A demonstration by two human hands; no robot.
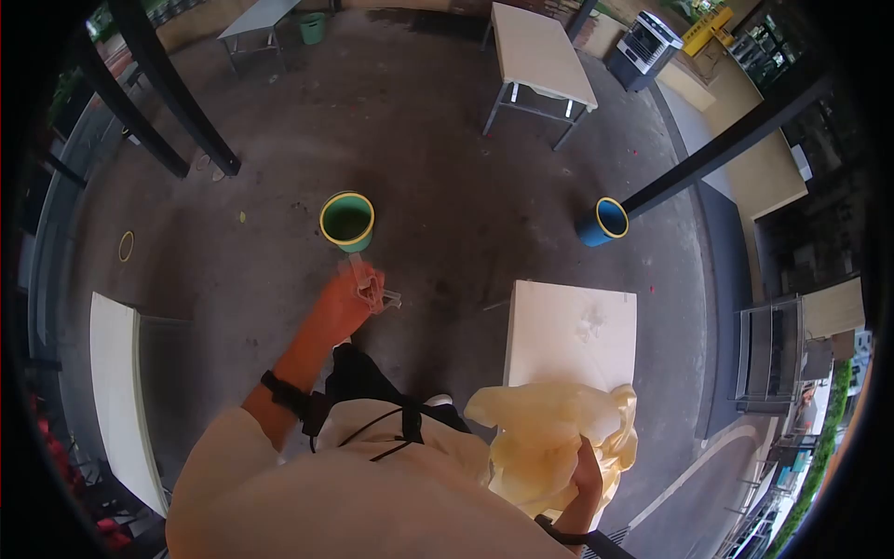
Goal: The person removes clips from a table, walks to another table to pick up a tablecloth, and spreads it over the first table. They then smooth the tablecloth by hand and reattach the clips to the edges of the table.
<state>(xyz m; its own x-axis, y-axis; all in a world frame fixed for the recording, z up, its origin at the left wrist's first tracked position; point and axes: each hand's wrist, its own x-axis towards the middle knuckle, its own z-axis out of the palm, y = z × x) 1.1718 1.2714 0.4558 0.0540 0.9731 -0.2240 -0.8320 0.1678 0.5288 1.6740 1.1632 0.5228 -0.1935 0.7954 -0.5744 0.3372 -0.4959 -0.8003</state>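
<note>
My left hand (361,291) is stretched forward, closed around some clear plastic pieces (374,287) that stick out between and past its fingers. Just beyond it on the floor stands a green bucket (348,224) with a yellow rim. My right hand (587,470) is low at the right, against a large yellowish translucent plastic bag (540,438); its fingers are partly hidden by the bag's folds, and they grip it. The bag lies over the near end of a pale table (573,326).
A blue bucket (603,224) with a yellow rim stands by a dark post (717,144). Farther off are a long table (540,51), an air cooler (644,48) and another green bucket (312,28). A white board or tabletop (121,391) is at the left.
</note>
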